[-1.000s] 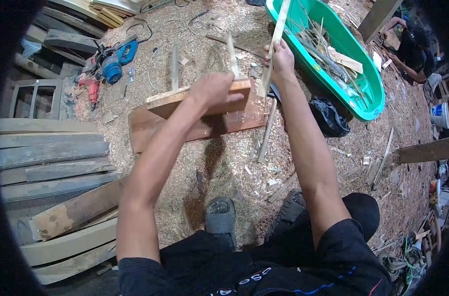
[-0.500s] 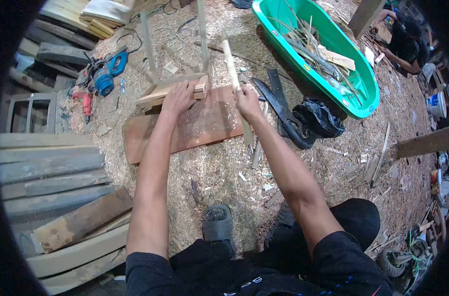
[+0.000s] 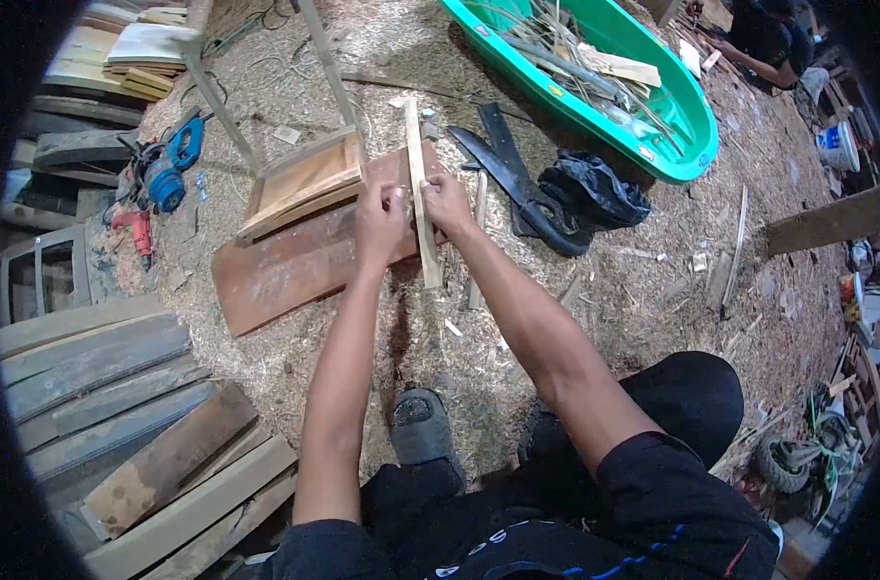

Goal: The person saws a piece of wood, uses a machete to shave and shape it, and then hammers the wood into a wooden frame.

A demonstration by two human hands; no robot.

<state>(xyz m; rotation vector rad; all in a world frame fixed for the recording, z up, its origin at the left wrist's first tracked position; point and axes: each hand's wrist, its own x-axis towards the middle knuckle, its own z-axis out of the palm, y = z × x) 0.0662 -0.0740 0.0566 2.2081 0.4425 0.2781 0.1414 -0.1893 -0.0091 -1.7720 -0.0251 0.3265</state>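
My right hand [image 3: 447, 205] is closed around a narrow strip of wood [image 3: 414, 145], which stands lengthwise in front of me. Just left of the strip, my left hand [image 3: 380, 224] is curled with its thumb raised; whatever its fingers hold, if anything, is hidden. Close beside that hand is the near right corner of a wooden frame with long legs [image 3: 305, 198], resting tilted over a reddish-brown board [image 3: 266, 290]. A machete-like blade with a black handle [image 3: 527, 198] lies on the ground right of my right hand.
A green boat-shaped tub [image 3: 696, 159] holds wood scraps. Beside it lies a black plastic bag [image 3: 595, 193]. A blue power tool [image 3: 164, 184] and a red drill [image 3: 135, 232] sit at left, above stacked planks [image 3: 102, 358]. Another person [image 3: 764, 43] crouches at the far right. Shavings cover the ground.
My left hand has come off the top of the wooden frame and moved right, next to the strip. The strip is now more upright, and the view has shifted.
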